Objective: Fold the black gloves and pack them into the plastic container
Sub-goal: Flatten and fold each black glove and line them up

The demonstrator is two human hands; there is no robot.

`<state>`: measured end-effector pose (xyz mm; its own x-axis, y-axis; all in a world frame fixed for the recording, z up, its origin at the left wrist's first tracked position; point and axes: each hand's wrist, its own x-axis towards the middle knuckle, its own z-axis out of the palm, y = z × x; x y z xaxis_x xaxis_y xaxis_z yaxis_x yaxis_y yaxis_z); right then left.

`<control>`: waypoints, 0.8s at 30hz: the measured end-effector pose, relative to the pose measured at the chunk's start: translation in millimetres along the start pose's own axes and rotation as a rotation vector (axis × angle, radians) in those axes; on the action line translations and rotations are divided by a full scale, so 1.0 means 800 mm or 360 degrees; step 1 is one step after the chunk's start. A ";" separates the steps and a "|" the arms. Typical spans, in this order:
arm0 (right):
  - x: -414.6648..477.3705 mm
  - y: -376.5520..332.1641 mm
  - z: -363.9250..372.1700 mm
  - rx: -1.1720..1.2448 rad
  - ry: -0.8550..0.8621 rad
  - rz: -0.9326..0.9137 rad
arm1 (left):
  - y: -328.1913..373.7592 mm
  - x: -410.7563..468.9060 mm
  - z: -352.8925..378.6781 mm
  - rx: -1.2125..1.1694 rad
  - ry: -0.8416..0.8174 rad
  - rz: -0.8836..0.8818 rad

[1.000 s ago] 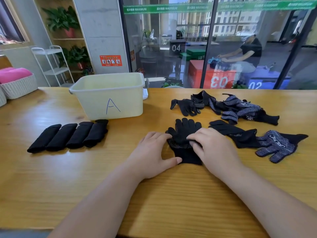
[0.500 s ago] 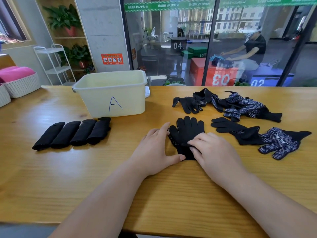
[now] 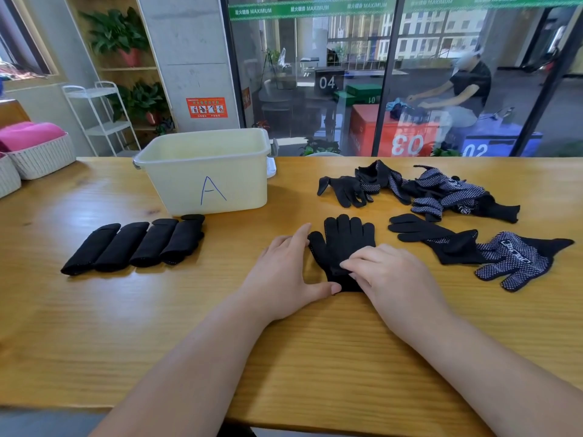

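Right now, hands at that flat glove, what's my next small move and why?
Probably fold the flat glove lengthwise: it lies unfolded under the right hand, the left hand beside it, while four folded gloves wait by the container.

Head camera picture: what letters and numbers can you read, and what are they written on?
"A" on the plastic container.
"MAXIMUM" on the green strip across the glass.
"04" on the dark box behind the glass.
"03" on the red box.
"02" on the blue box.
Orange sign on the pillar: too small to read.
White print on the dotted glove: blurred.
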<state>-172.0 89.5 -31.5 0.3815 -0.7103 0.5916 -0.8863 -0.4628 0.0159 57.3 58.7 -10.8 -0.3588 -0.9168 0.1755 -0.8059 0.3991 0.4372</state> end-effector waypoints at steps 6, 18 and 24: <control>0.000 -0.009 -0.005 -0.0059 -0.0133 0.0010 | -0.001 0.001 0.000 0.0013 -0.0004 -0.0005; 0.006 -0.017 -0.020 0.0236 -0.0552 0.0478 | -0.013 0.000 0.005 -0.0030 -0.0052 0.0138; 0.039 -0.015 -0.027 0.0219 -0.0569 0.0546 | -0.011 0.009 0.008 0.0207 0.0068 0.0115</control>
<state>-154.9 84.5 4.1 0.1619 -0.9593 0.2312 -0.9426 -0.2197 -0.2515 59.0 48.4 -19.2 -0.3999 -0.8843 0.2412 -0.8339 0.4602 0.3047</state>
